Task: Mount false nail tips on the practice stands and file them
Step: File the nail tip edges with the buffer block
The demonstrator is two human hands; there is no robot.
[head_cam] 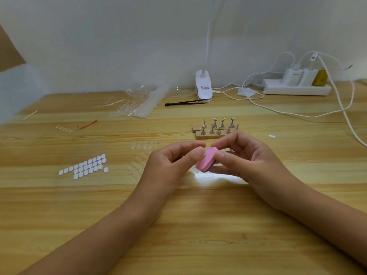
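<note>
Centrally in head view: right hand [248,165] pinches pink buffer block [205,160] between thumb and fingers, block tilted, likely to meet work at filing angle. Left hand [170,165] is curled, thumb and forefinger closing at block's 12 o'clock end; whether a nail tip is pinched there, cannot tell. Practice stands [216,127] sit at 12 o'clock of hands. Loose clear nail tips [137,167] lie at left hand's 9 o'clock.

Soft, even light fills the room. A bright shiny glare spot sits on the wooden table [59,205]. Edges look bent and a bit blurry.
</note>
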